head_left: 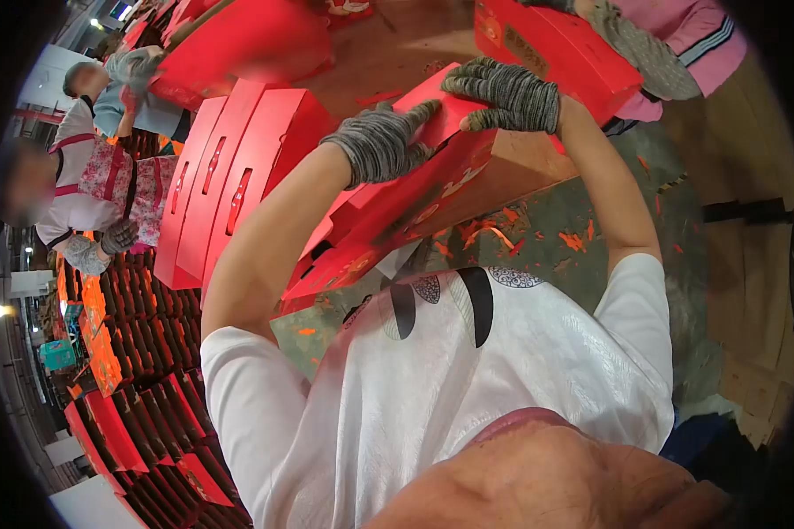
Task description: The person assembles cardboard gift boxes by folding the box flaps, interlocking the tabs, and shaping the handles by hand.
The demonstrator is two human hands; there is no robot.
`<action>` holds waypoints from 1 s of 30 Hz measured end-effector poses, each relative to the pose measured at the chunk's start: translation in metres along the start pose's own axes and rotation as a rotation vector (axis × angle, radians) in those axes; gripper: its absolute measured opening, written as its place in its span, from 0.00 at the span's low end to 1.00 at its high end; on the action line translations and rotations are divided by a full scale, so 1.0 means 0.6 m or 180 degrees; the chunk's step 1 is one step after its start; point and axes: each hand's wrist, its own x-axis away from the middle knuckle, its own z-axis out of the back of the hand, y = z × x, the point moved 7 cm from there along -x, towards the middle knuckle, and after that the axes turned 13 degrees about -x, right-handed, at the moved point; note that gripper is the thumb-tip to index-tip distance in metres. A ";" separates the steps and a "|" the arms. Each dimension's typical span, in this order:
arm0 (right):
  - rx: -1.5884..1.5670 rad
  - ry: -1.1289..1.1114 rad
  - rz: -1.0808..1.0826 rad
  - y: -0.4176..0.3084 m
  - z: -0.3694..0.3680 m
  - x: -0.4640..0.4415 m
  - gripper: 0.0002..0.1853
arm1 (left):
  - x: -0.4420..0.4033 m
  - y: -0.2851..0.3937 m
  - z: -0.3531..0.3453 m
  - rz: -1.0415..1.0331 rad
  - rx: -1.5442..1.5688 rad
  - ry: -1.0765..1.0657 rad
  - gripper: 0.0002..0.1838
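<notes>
Both my hands wear grey striped knit gloves and are on a red cardboard box (443, 113) in front of my chest. My left hand (381, 144) grips the near left edge, fingers and thumb bent around it. My right hand (505, 95) holds the far right end, fingers over the top and thumb on the near side. The box's underside and the left palm are hidden. Directly below and to the left, a printed red box panel (415, 198) slants toward me.
Several red boxes with handle slots (238, 176) stand upright at left. Stacked red-and-dark cartons (141, 353) fill the lower left. A person in a floral apron (106, 185) is at left; a pink-clothed co-worker (688, 44) is at upper right beside another red box (560, 57). Orange scraps (578, 240) litter the floor.
</notes>
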 end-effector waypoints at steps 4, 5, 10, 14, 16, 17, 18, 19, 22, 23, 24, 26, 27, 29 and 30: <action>0.0292 0.0131 0.0112 -0.016 0.022 -0.012 0.31 | -0.012 -0.014 -0.016 -0.0273 0.0435 0.0468 0.33; 0.0200 0.0040 -0.0017 -0.022 0.018 -0.024 0.30 | -0.007 -0.025 -0.015 -0.0430 0.0686 0.0605 0.32; 0.0273 0.0237 0.0383 -0.031 0.026 -0.033 0.26 | 0.007 -0.019 0.004 -0.0716 0.0919 0.0630 0.36; 0.0367 0.0058 0.0414 -0.027 0.008 -0.014 0.26 | 0.002 0.009 -0.026 -0.0325 0.0735 0.0758 0.35; 0.0447 0.0081 0.0579 -0.003 -0.018 0.011 0.30 | 0.008 0.032 -0.034 0.0064 0.0031 0.0536 0.33; 0.0433 0.0060 0.0560 0.013 -0.035 0.018 0.30 | 0.008 0.040 -0.040 0.0047 0.0053 0.0521 0.33; 0.0600 0.0285 0.0789 0.009 -0.038 0.024 0.30 | 0.007 0.042 -0.043 0.0140 -0.0151 0.0605 0.32; 0.0763 0.0520 0.1016 0.004 -0.039 0.031 0.29 | 0.007 0.043 -0.044 0.0230 -0.0365 0.0683 0.32; 0.0552 0.0639 0.1032 0.011 -0.051 0.043 0.26 | 0.008 0.045 -0.041 0.0226 -0.0363 0.0632 0.33; 0.0441 0.0766 0.1173 0.009 -0.052 0.046 0.26 | 0.008 0.045 -0.041 0.0220 -0.0374 0.0596 0.33; 0.0435 0.0776 0.1157 0.011 -0.055 0.047 0.26 | 0.008 0.047 -0.042 0.0204 -0.0382 0.0587 0.33; 0.0095 0.0738 0.1262 0.010 -0.059 0.053 0.26 | 0.009 0.051 -0.045 0.0213 -0.0440 0.0666 0.33; 0.0102 0.0743 0.1247 0.008 -0.059 0.055 0.26 | 0.010 0.054 -0.047 0.0196 -0.0445 0.0670 0.33; 0.0387 0.0932 0.1054 0.001 -0.055 0.058 0.26 | 0.015 0.061 -0.041 0.0207 -0.0427 0.0911 0.34; 0.0399 0.0930 0.1044 0.004 -0.056 0.058 0.26 | 0.013 0.062 -0.041 0.0196 -0.0424 0.0922 0.34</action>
